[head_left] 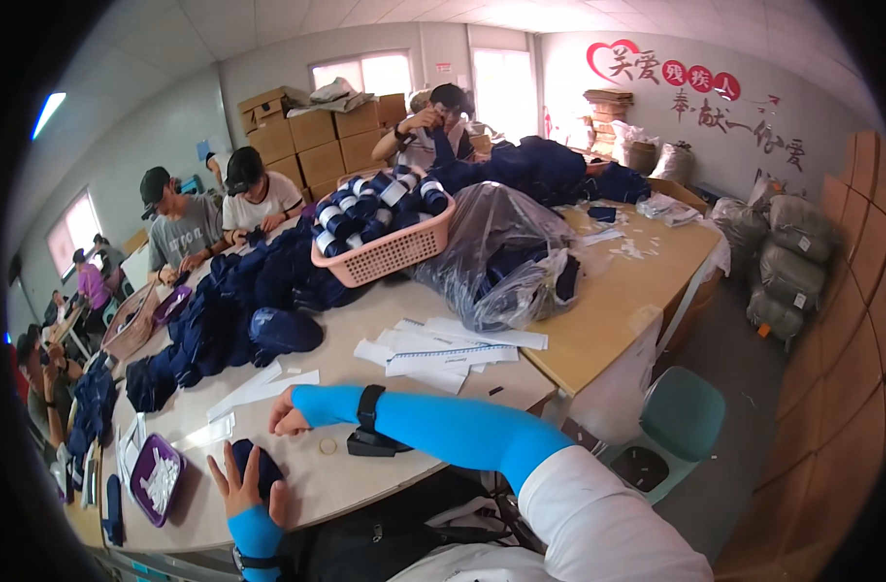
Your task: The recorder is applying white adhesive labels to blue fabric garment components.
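My left hand point(239, 492), in a bright blue sleeve, is open with its fingers spread. A dark navy rolled cloth bundle point(256, 466) lies beside it, partly hidden by the hand. My right hand point(290, 414) reaches across the table just beyond, its fingers curled downward; whatever they hold, if anything, is hidden. White paper strips point(259, 390) lie close to its fingers. A thin yellowish ring point(328, 446) sits on the tabletop below my right forearm. To the left of my left hand stands a purple basket point(178, 477) with small white pieces inside.
A navy fabric heap point(220, 310) covers the table's left part. Beyond are a pink basket point(385, 254) of banded navy rolls, a clear plastic bag point(492, 252) and scattered printed paper strips point(433, 351). A green chair point(684, 412) stands at right. Several people work around the tables.
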### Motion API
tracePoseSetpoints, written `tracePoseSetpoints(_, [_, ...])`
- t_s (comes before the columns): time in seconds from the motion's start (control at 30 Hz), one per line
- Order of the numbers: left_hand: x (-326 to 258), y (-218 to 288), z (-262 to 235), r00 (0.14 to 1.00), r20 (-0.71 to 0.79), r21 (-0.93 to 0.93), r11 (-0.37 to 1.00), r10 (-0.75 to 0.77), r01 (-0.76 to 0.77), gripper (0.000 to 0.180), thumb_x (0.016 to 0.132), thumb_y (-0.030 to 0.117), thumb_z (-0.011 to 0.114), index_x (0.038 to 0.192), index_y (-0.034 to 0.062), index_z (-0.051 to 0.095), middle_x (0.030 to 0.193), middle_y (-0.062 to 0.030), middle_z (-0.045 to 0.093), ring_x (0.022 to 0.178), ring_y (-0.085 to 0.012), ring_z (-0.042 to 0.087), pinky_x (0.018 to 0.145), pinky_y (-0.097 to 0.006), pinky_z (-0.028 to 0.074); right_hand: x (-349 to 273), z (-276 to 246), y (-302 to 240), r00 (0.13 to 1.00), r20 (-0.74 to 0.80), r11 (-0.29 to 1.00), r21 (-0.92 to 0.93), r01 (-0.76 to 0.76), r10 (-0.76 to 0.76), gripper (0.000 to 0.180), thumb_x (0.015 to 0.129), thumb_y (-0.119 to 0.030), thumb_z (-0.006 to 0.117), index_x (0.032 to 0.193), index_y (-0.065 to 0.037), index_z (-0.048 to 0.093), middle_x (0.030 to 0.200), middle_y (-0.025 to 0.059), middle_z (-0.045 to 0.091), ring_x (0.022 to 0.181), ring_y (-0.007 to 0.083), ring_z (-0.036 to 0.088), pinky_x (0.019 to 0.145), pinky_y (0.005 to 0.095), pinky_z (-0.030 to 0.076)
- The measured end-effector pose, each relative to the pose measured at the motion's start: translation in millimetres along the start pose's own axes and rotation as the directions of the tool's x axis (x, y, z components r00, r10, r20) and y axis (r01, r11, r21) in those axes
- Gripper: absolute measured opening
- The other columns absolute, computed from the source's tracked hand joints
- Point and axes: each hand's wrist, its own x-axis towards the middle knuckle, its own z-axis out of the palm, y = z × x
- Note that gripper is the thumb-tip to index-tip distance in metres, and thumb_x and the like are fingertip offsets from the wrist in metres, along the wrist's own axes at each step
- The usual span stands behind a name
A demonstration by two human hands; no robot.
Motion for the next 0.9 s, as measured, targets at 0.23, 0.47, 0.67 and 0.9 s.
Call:
tracePoseSetpoints(0.23, [-5, -4, 2, 1.000, -0.012, -0.020, 1.000, 0.003, -0.003, 0.057, 0.093, 0.026, 0.067, 0.145, 0.0036, 0.059, 0.164, -0.0278, 0.036, 0.155, -0.0576, 0.016, 0.123, -0.061, 0.026, 1, 6, -2, 1.000, -0.029, 1.000, -0.006, -0.002, 0.002, 0.028, 0.090, -0.018, 0.073, 0.113, -0.003, 0.077, 0.087, 0.0067, 0.076, 0.073, 0.0118, 0.068, 0.061, 0.0267, 0.052])
tracePoseSetpoints(0.47, [-6, -10, 4, 0.998, -0.053, -0.072, 0.997, 0.018, -0.022, 0.052, 0.097, 0.029, 0.066, 0.142, 0.0045, 0.061, 0.159, -0.0269, 0.046, 0.149, -0.0566, 0.033, 0.120, -0.057, 0.033, 4, 9, 5, 0.995, -0.048, 0.992, -0.097, 0.081, -0.086, 0.029, 0.090, -0.017, 0.073, 0.113, -0.001, 0.077, 0.091, 0.0084, 0.076, 0.078, 0.0149, 0.069, 0.071, 0.0291, 0.056])
tracePoseSetpoints(0.67, [-10, -1, -4, 0.996, -0.093, -0.041, 0.999, 0.014, -0.018, 0.051, 0.093, 0.025, 0.070, 0.140, 0.0044, 0.063, 0.156, -0.0269, 0.049, 0.146, -0.0560, 0.039, 0.118, -0.055, 0.038, 2, 11, 1, 0.993, -0.008, 0.991, -0.061, 0.117, -0.118, 0.031, 0.090, -0.018, 0.074, 0.115, 0.000, 0.077, 0.092, 0.0085, 0.076, 0.080, 0.0146, 0.069, 0.075, 0.0299, 0.057])
tracePoseSetpoints(0.9, [-3, 12, -4, 0.997, -0.063, -0.069, 0.997, -0.049, 0.045, 0.053, 0.090, 0.025, 0.074, 0.140, 0.0091, 0.065, 0.158, -0.0234, 0.049, 0.147, -0.0539, 0.039, 0.119, -0.053, 0.038, -9, 4, -6, 0.999, -0.017, 0.982, -0.188, 0.026, -0.030, 0.029, 0.094, -0.021, 0.074, 0.116, -0.003, 0.076, 0.103, 0.0089, 0.078, 0.092, 0.0145, 0.069, 0.086, 0.0320, 0.057])
